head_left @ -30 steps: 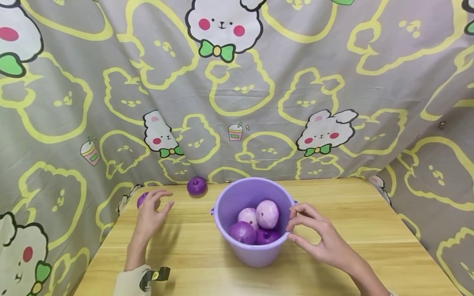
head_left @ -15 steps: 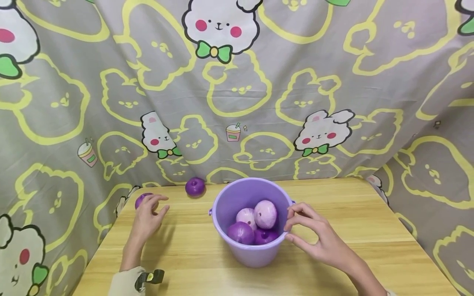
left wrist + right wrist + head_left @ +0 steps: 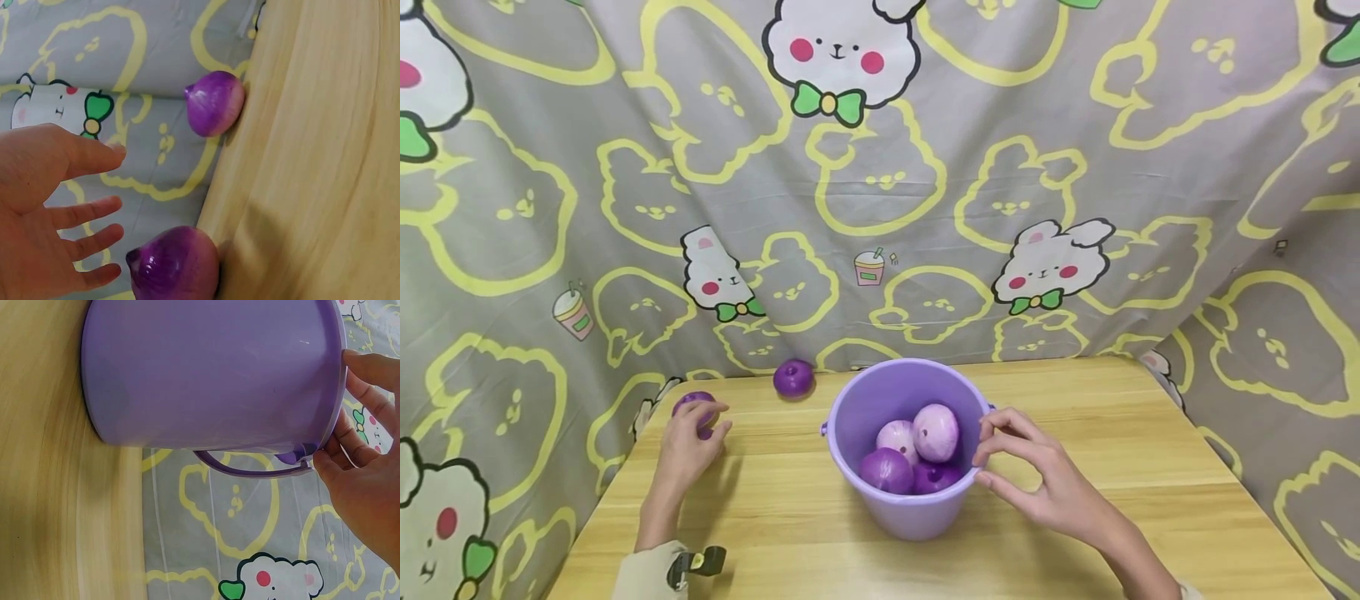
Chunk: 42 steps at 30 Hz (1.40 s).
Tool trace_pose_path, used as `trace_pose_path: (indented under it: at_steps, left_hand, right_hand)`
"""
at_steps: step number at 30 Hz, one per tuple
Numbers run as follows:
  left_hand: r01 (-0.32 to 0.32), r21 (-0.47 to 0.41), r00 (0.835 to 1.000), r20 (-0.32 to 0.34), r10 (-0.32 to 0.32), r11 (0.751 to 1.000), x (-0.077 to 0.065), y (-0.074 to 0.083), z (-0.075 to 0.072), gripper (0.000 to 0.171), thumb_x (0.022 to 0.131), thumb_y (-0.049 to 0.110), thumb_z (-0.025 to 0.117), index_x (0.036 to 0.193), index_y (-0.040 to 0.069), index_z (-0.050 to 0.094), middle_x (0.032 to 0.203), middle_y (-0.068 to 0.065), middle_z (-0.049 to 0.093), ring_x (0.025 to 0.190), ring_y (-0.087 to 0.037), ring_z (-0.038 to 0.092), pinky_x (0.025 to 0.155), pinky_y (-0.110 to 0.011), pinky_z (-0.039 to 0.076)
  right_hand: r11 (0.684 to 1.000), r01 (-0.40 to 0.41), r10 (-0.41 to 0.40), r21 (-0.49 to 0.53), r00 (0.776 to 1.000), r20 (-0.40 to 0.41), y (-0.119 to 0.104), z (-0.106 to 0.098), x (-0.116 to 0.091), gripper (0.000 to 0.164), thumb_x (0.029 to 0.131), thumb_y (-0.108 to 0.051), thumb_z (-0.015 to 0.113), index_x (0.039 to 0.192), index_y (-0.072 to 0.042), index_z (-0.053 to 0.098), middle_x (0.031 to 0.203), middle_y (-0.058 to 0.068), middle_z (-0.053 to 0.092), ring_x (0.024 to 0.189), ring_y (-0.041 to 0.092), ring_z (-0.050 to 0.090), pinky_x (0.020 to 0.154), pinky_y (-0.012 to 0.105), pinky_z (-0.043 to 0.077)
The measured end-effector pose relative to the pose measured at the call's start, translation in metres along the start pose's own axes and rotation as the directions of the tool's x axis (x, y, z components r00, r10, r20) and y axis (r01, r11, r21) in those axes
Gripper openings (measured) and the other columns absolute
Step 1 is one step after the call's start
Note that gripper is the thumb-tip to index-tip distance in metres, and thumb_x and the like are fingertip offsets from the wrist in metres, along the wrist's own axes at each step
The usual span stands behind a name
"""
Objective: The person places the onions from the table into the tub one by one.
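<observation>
My left hand point(image 3: 688, 442) hovers just over a purple onion point(image 3: 695, 397) at the table's left side. In the left wrist view its fingers are spread, apart from that glossy onion point(image 3: 178, 265). A second purple onion point(image 3: 793, 379) lies at the table's back edge. With thumb outside and fingertips at the rim, my right hand point(image 3: 1052, 483) pinches the right edge of a lilac bucket point(image 3: 917, 518). Inside it sit two pale onions, one on top point(image 3: 936, 433), and two dark purple ones, one in front point(image 3: 886, 471). The right wrist view shows the bucket's outer wall and hanging handle point(image 3: 250, 472).
A light wooden table point(image 3: 1120, 433) lies under everything. Behind and beside it hangs a grey curtain point(image 3: 880, 208) printed with cartoon rabbits and yellow outlines. A black strap point(image 3: 696, 565) goes round the left wrist.
My left hand has shifted slightly left and lower in view, uncovering more of the left onion. The whole scene drifts slightly left. My right hand stays on the bucket's rim.
</observation>
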<state>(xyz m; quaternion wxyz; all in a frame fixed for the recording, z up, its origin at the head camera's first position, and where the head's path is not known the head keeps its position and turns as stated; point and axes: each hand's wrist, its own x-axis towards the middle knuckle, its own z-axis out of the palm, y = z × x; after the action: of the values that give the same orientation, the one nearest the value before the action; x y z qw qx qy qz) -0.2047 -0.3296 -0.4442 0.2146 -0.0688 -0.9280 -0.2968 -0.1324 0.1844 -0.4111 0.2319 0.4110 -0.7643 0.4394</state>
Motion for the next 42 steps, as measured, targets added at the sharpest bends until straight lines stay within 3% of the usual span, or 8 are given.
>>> trace_pose_path:
  at_steps: [10,27,35,42]
  left_hand:
    - [0.043,0.027,0.999,-0.013,-0.042,0.999,-0.007,-0.012,0.002,0.029,0.088,0.007,0.076,0.115,-0.002,0.070,0.131,-0.033,0.056,0.120,-0.059,0.048,0.098,-0.075,0.035]
    - [0.142,0.046,0.988,0.050,-0.144,0.989,-0.014,-0.028,-0.001,0.037,0.092,0.011,0.075,0.125,-0.001,0.065,0.136,-0.036,0.047,0.127,-0.060,0.039,0.098,-0.079,0.030]
    - [0.131,0.055,0.990,0.041,-0.133,0.990,-0.015,-0.032,0.003,0.036,0.089,0.012,0.078,0.121,-0.001,0.067,0.134,-0.038,0.048,0.124,-0.062,0.041,0.095,-0.079,0.033]
    - [0.196,0.056,0.976,0.083,-0.200,0.979,-0.017,-0.036,0.006,0.039,0.089,0.013,0.078,0.124,0.001,0.066,0.138,-0.037,0.044,0.127,-0.063,0.038,0.099,-0.081,0.031]
  right_hand:
    - [1.000,-0.009,0.009,0.002,1.000,0.005,-0.001,-0.001,0.000,0.037,0.082,-0.002,0.084,0.105,-0.027,0.070,0.120,0.000,0.058,0.112,0.026,0.057,0.113,0.026,0.038]
    - [1.000,-0.003,0.003,0.012,1.000,0.002,0.002,0.000,-0.001,0.038,0.081,0.000,0.085,0.105,-0.025,0.069,0.119,0.000,0.059,0.112,0.025,0.056,0.111,0.026,0.039]
    - [1.000,-0.004,0.004,0.013,1.000,0.006,0.001,0.000,-0.001,0.038,0.080,0.000,0.085,0.105,-0.025,0.070,0.120,0.001,0.059,0.112,0.026,0.056,0.111,0.025,0.039]
    - [1.000,-0.007,0.007,0.010,1.000,0.009,0.000,-0.001,0.000,0.038,0.081,0.000,0.084,0.105,-0.026,0.069,0.120,0.001,0.058,0.113,0.024,0.055,0.107,0.026,0.041]
